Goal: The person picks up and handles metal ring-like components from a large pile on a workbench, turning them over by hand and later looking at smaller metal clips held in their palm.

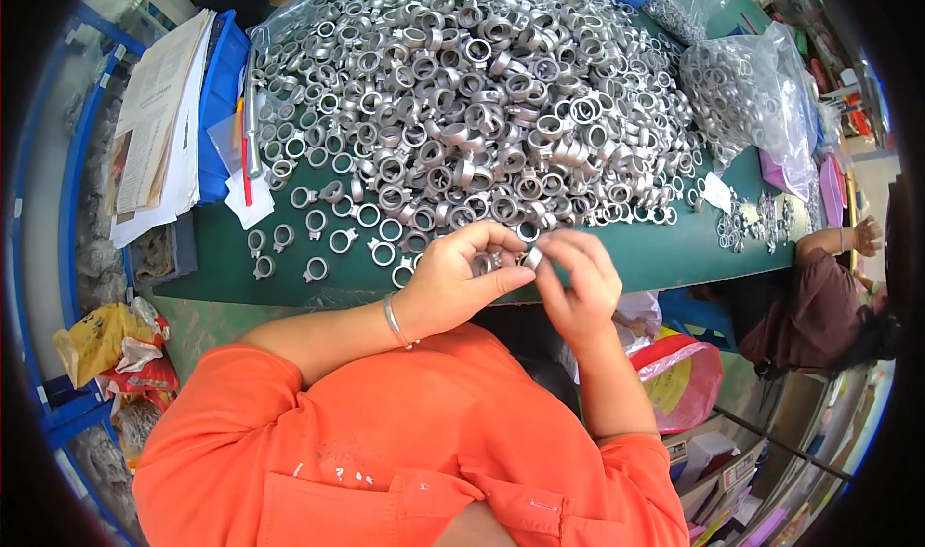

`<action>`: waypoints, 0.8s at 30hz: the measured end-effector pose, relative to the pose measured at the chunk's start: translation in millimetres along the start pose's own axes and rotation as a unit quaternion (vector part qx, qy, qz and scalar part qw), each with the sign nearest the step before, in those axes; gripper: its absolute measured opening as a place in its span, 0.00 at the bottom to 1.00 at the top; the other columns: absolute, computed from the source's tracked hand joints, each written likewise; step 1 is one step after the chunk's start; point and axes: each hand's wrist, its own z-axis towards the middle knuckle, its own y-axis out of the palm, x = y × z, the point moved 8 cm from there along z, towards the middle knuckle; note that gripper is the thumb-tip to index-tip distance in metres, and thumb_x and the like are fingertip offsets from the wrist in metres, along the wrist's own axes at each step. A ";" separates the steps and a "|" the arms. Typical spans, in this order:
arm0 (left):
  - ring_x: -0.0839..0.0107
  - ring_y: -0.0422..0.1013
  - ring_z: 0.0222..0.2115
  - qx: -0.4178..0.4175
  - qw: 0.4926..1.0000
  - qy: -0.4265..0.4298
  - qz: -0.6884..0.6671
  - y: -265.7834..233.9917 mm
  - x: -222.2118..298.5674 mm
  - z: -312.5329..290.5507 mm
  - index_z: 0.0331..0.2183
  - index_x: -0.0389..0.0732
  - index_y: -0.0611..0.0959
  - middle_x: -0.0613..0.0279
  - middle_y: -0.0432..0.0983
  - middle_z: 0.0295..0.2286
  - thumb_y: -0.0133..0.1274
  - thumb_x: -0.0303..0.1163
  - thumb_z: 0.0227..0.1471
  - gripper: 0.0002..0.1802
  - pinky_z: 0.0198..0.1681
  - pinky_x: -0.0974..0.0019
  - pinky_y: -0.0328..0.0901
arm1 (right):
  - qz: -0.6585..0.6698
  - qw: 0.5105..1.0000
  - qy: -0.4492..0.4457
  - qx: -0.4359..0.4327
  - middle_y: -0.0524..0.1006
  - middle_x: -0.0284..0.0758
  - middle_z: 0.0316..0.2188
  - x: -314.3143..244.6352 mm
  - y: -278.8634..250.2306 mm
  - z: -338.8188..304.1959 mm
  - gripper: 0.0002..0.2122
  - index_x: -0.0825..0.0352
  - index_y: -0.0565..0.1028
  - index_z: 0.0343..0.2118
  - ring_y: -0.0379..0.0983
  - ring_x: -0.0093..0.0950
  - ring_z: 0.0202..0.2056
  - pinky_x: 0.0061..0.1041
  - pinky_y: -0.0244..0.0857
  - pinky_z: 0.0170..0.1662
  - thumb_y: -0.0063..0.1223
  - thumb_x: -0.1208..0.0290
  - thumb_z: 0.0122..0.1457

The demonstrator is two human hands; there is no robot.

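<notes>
My left hand [453,282] is curled at the near edge of the green table, its fingers closed around a metal ring [481,263] partly hidden by them. Beside it, my right hand [584,287] pinches a small silvery metal ring [533,257] between thumb and fingers. The two hands almost meet. Just beyond them rises a large heap of grey metal rings [472,113], many with a small lug on the side. Several loose rings [342,240] lie apart to the left of my left hand.
At the left stand a blue bin [224,113] and a stack of papers [159,123], with a red pen [246,176] nearby. A clear bag of rings [742,94] sits at the right. Another person [814,306] is at the right end of the green table [665,258].
</notes>
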 end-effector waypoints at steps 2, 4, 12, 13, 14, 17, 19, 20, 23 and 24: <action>0.80 0.67 0.30 0.012 0.997 0.050 0.057 -1.3 9.9 1.3 0.32 0.35 0.78 0.66 0.73 0.29 0.57 0.24 0.46 0.08 0.35 0.77 0.63 | 0.039 0.999 -0.009 -0.016 0.75 0.40 0.29 -6.2 3.1 -3.2 0.10 0.71 0.74 0.30 0.73 0.34 0.31 0.25 0.68 0.33 0.54 0.87 0.42; 0.78 0.68 0.30 0.015 0.982 0.125 0.141 -2.7 19.6 1.5 0.30 0.36 0.79 0.65 0.73 0.29 0.57 0.24 0.45 0.06 0.34 0.75 0.63 | 0.125 0.984 0.130 0.014 0.74 0.41 0.33 13.8 1.4 -12.5 0.10 0.72 0.72 0.35 0.73 0.32 0.35 0.24 0.68 0.37 0.51 0.86 0.47; 0.75 0.69 0.30 -0.007 0.984 0.137 0.111 2.1 23.6 -0.6 0.30 0.36 0.80 0.62 0.74 0.30 0.56 0.23 0.46 0.05 0.34 0.74 0.63 | 0.357 0.890 0.285 -0.010 0.72 0.38 0.38 33.5 22.0 -44.3 0.15 0.75 0.70 0.43 0.72 0.22 0.35 0.19 0.67 0.38 0.56 0.82 0.51; 0.75 0.69 0.30 -0.006 0.983 0.144 0.111 2.2 24.4 -1.0 0.30 0.36 0.80 0.62 0.74 0.30 0.56 0.23 0.46 0.05 0.35 0.74 0.63 | 0.334 0.904 0.265 -0.008 0.72 0.38 0.38 31.4 18.7 -40.8 0.16 0.75 0.70 0.43 0.72 0.23 0.35 0.20 0.68 0.38 0.56 0.83 0.50; 0.75 0.69 0.30 -0.004 0.982 0.150 0.112 2.2 25.3 -1.3 0.30 0.35 0.80 0.62 0.74 0.30 0.56 0.23 0.46 0.05 0.35 0.74 0.63 | 0.311 0.918 0.245 -0.007 0.73 0.39 0.38 29.4 14.9 -36.5 0.16 0.75 0.70 0.42 0.72 0.23 0.34 0.20 0.68 0.37 0.56 0.84 0.49; 0.75 0.69 0.28 0.012 0.990 0.125 0.069 -0.3 22.2 -0.8 0.30 0.36 0.80 0.61 0.74 0.28 0.58 0.25 0.44 0.06 0.32 0.73 0.64 | 0.268 0.943 0.198 0.006 0.72 0.40 0.37 21.7 9.3 -28.7 0.16 0.74 0.71 0.41 0.73 0.25 0.33 0.21 0.70 0.35 0.57 0.86 0.46; 0.76 0.69 0.28 0.017 0.993 0.111 0.040 -0.3 20.8 -1.6 0.30 0.36 0.80 0.62 0.74 0.28 0.58 0.25 0.44 0.07 0.32 0.73 0.64 | 0.236 0.956 0.173 0.005 0.72 0.41 0.38 17.6 7.6 -26.7 0.16 0.73 0.71 0.39 0.73 0.26 0.33 0.21 0.70 0.34 0.57 0.86 0.45; 0.76 0.69 0.28 0.020 0.994 0.103 0.026 -0.6 19.9 -2.1 0.30 0.36 0.80 0.62 0.74 0.27 0.59 0.25 0.44 0.07 0.32 0.74 0.64 | 0.214 0.964 0.160 -0.001 0.72 0.41 0.38 16.1 6.6 -26.1 0.15 0.73 0.71 0.39 0.73 0.26 0.32 0.21 0.70 0.33 0.57 0.86 0.45; 0.76 0.69 0.31 0.000 0.996 0.090 0.026 0.6 17.6 -4.3 0.32 0.34 0.77 0.61 0.72 0.31 0.55 0.20 0.46 0.07 0.36 0.74 0.63 | 0.157 0.980 0.122 -0.009 0.72 0.42 0.37 11.0 5.2 -25.5 0.17 0.71 0.71 0.38 0.73 0.27 0.32 0.21 0.70 0.33 0.59 0.86 0.43; 0.76 0.69 0.31 0.004 0.994 0.102 0.034 -0.4 18.6 -4.7 0.32 0.34 0.77 0.61 0.72 0.31 0.55 0.20 0.47 0.07 0.36 0.74 0.63 | 0.140 0.984 0.108 -0.011 0.72 0.42 0.37 9.1 5.6 -25.4 0.17 0.71 0.71 0.38 0.73 0.28 0.32 0.21 0.69 0.33 0.59 0.87 0.43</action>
